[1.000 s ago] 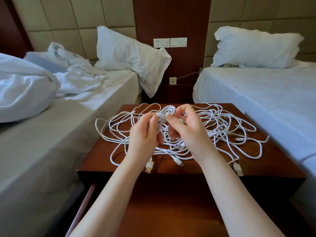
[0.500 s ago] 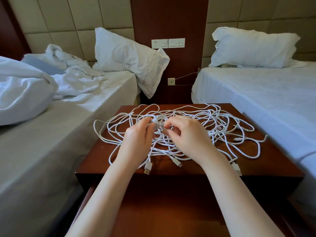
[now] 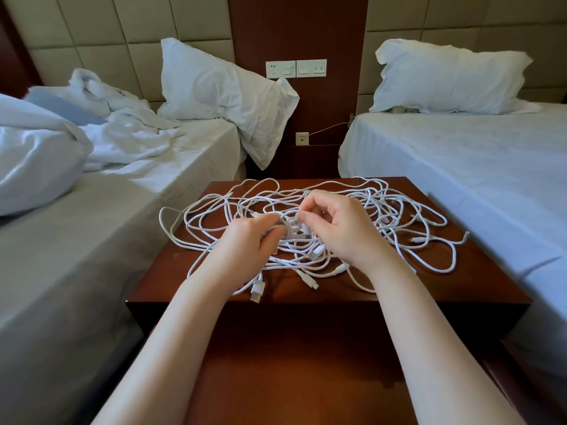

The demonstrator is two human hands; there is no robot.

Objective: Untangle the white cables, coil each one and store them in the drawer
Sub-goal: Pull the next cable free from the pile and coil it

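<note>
A tangle of white cables [image 3: 408,228] is spread over the top of a dark red wooden nightstand [image 3: 478,280]. My left hand [image 3: 245,243] grips a small coil of cable at the middle of the pile. My right hand [image 3: 340,228] is just right of it, fingers curled, pinching a cable strand near the coil. A white USB plug [image 3: 257,290] hangs at the nightstand's front edge below my left wrist. The open drawer [image 3: 294,369] juts out beneath the top, between my forearms.
An unmade bed with a crumpled duvet [image 3: 33,161] and a pillow [image 3: 221,90] stands on the left. A made bed [image 3: 460,157] with a pillow is on the right. Wall sockets [image 3: 296,69] sit on the panel behind the nightstand.
Both hands have come down from above the pile to the nightstand top, bringing the small coil with them. The cable loops have settled flatter.
</note>
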